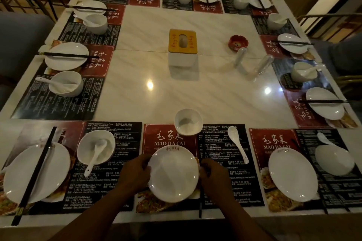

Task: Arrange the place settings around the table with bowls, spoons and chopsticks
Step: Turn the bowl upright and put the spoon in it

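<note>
A white plate (173, 174) lies on the near middle placemat (168, 137). My left hand (135, 174) grips its left rim and my right hand (212, 174) curls around its right rim. Dark chopsticks (200, 207) run under my right hand toward the table edge; I cannot tell whether the hand holds them. An empty white bowl (188, 121) stands just beyond the plate at the mat's far edge. A white spoon (238, 144) lies loose on the mat to the right of the bowl.
Near left, a plate with chopsticks across it (37, 172) and a bowl with a spoon (96, 146). Near right, a plate (292, 174) and a bowl (335, 159). Further settings line the other sides. A tissue box (182, 47) and red ashtray (238, 42) stand mid-table.
</note>
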Tool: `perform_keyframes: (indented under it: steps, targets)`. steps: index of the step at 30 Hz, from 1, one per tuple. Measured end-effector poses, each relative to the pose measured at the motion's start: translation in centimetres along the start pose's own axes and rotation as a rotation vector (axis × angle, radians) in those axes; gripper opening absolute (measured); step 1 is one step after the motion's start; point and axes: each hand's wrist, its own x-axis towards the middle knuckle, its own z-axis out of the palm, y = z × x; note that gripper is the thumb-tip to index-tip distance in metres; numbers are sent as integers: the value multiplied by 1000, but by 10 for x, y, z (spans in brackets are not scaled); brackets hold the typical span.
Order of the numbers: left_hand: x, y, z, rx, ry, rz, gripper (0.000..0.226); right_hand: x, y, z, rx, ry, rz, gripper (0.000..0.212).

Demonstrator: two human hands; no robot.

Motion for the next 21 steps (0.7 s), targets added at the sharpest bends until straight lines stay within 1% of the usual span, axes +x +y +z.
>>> perform_keyframes:
  steps: [1,3,6,8,10,12,15,18,21]
  targets:
    - [0,0,0,4,11,10,41,1,6,-1,-50,65,-3,10]
    - [-1,2,-1,17,70,16,36,3,22,-6,-159,129,42,16]
    - [0,12,2,52,153,69,26,6,34,-16,-234,44,151,30]
    - [1,23,9,72,162,105,25,7,37,-21,-274,-19,161,29]
    - [2,38,17,59,141,113,29,9,37,-25,-292,-59,173,21]
    - [2,54,27,40,75,133,28,9,36,-31,-234,-60,234,15]
    - [0,74,42,-13,-45,138,27,4,28,-38,-77,-91,317,18]
    - [-6,88,53,-68,-96,142,26,-10,11,-36,23,-186,225,20]
    - [-12,95,58,-128,-108,109,26,-20,-7,-24,80,-213,103,17]
